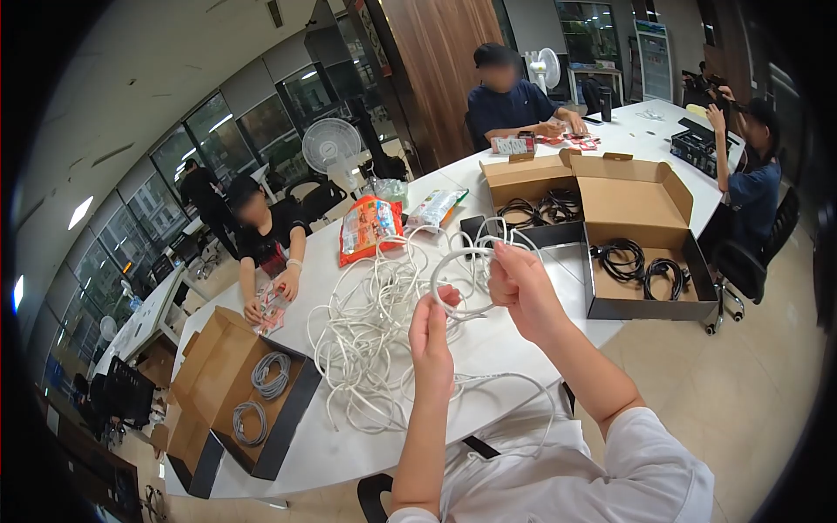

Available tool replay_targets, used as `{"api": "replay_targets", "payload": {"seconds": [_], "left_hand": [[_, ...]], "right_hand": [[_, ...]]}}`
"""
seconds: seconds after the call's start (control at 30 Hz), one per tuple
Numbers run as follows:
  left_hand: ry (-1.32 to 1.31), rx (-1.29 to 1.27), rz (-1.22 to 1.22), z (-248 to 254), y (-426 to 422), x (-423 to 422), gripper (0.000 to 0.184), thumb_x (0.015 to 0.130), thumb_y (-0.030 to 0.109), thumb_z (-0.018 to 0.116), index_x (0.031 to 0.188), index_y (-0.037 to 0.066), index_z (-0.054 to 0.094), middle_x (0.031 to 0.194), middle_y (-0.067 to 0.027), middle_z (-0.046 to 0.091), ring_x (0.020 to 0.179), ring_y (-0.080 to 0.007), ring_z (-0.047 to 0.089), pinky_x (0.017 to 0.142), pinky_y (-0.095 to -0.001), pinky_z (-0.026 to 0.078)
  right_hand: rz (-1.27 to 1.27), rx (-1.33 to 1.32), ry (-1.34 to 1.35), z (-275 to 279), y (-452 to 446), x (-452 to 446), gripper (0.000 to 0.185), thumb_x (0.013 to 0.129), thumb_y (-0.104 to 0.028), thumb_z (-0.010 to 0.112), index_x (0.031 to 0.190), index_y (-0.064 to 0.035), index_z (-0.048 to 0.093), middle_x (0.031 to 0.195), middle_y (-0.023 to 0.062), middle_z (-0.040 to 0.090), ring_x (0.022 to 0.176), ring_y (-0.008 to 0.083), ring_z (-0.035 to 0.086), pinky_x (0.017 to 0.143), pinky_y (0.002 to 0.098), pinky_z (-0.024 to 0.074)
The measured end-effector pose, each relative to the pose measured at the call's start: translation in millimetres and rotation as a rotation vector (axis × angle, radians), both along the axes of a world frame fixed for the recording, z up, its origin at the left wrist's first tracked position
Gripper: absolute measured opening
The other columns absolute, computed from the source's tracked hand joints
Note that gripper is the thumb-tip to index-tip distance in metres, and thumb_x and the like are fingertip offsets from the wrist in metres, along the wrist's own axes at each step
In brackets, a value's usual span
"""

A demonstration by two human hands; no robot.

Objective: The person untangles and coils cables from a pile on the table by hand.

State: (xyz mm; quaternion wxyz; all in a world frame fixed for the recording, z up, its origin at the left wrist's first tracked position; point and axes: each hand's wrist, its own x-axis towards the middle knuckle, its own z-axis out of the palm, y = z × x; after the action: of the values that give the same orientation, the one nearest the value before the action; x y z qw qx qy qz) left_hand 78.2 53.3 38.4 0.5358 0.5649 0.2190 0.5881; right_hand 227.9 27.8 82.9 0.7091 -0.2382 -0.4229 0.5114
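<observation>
Both my hands hold a loop of white cable point(435, 277) above the table's front part. My left hand point(432, 329) grips the lower left of the loop between thumb and fingers. Higher up and to the right, my right hand point(521, 283) is closed on the same loop. Just left of and behind my hands lies a large tangled heap of white cable point(366, 322). A strand runs from the heap toward my lap on the right.
On the white table point(471, 349), an open box point(277, 440) at left holds coiled grey cables point(269, 376). At right, open boxes point(641, 309) hold black cables point(618, 259). Behind the heap lie an orange snack bag point(370, 228) and a white-green bag point(438, 210). Several people sit around the table.
</observation>
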Motion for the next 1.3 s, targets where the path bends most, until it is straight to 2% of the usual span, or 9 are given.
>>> {"api": "replay_targets", "payload": {"seconds": [0.03,0.3,0.43,0.53,0.67,0.9,1.0,1.2,1.3], "left_hand": [[0.089,0.069,0.034,3,-2,-3,0.032,0.1,0.019,0.041,0.122,-0.001,0.052,0.123,-0.0124,0.057,0.117,-0.02,0.051,0.103,-0.036,0.036],[0.097,0.405,0.45,-5,-12,-20,0.028,0.089,0.008,0.041,0.109,-0.003,0.057,0.113,-0.016,0.061,0.104,-0.0226,0.059,0.094,-0.0362,0.043],[0.201,-0.155,-0.381,1,-20,-33,0.027,0.09,0.008,0.042,0.107,-0.006,0.057,0.086,-0.015,0.066,0.065,-0.0218,0.064,0.066,-0.0317,0.05],[0.332,-0.126,-0.209,2,-32,-13,0.027,0.091,0.012,0.044,0.108,-0.006,0.057,0.087,-0.0151,0.066,0.065,-0.0202,0.063,0.067,-0.031,0.05],[0.474,0.6,0.646,-12,-19,-30,0.037,0.097,0.026,0.042,0.117,-0.003,0.055,0.099,-0.0133,0.065,0.085,-0.0195,0.063,0.079,-0.033,0.047],[0.362,-0.059,-0.445,-4,1,-28,0.048,0.099,0.037,0.045,0.116,-0.007,0.053,0.095,-0.0123,0.063,0.078,-0.0189,0.062,0.072,-0.0293,0.048],[0.448,-0.205,-0.61,-3,5,-35,0.044,0.099,0.036,0.044,0.114,-0.005,0.053,0.094,-0.0131,0.064,0.074,-0.0205,0.063,0.068,-0.03,0.05],[-0.046,-0.589,-0.521,11,-12,-14,0.03,0.1,0.027,0.042,0.108,0.0,0.055,0.088,-0.0136,0.064,0.074,-0.0265,0.063,0.065,-0.0356,0.051],[-0.283,-0.773,-0.785,3,1,-25,0.028,0.101,0.026,0.04,0.11,0.003,0.053,0.064,-0.0005,0.049,0.051,-0.0138,0.049,0.049,-0.0279,0.04]], "right_hand": [[-0.044,0.016,-0.009,0,0,4,0.039,0.095,-0.035,0.053,0.065,-0.013,0.043,0.051,-0.0089,0.026,0.045,0.0043,0.018,0.044,0.0252,0.0132],[-0.005,0.151,0.066,3,3,39,0.049,0.095,-0.029,0.053,0.054,-0.015,0.031,0.048,-0.0067,0.021,0.044,0.0073,0.017,0.044,0.0278,0.014],[0.078,0.222,0.14,1,3,40,0.047,0.094,-0.03,0.051,0.055,-0.0155,0.029,0.048,-0.0061,0.02,0.043,0.0081,0.018,0.045,0.0287,0.0153],[0.135,0.274,0.131,-1,0,40,0.047,0.094,-0.031,0.052,0.056,-0.0156,0.028,0.048,-0.0057,0.02,0.043,0.0085,0.019,0.046,0.0288,0.0162],[0.172,0.349,0.06,-4,-8,46,0.048,0.093,-0.032,0.053,0.056,-0.0143,0.029,0.048,-0.0055,0.021,0.045,0.0087,0.019,0.047,0.0288,0.0161],[0.127,0.38,-0.163,-8,-12,41,0.049,0.088,-0.03,0.061,0.053,-0.0107,0.033,0.047,-0.0028,0.024,0.045,0.0124,0.022,0.047,0.0305,0.0176],[0.035,0.481,-0.33,-13,-11,40,0.048,0.086,-0.027,0.065,0.052,-0.0069,0.038,0.047,-0.0006,0.029,0.046,0.0132,0.026,0.047,0.0317,0.0187],[0.062,0.732,-0.821,1,-23,33,0.039,0.076,-0.015,0.069,0.05,-0.0049,0.043,0.045,0.004,0.039,0.043,0.019,0.038,0.047,0.031,0.0304],[0.048,0.831,-1.033,2,-31,20,0.036,0.074,-0.016,0.072,0.051,-0.0057,0.046,0.045,0.0039,0.041,0.044,0.0215,0.041,0.05,0.033,0.0344]]}}
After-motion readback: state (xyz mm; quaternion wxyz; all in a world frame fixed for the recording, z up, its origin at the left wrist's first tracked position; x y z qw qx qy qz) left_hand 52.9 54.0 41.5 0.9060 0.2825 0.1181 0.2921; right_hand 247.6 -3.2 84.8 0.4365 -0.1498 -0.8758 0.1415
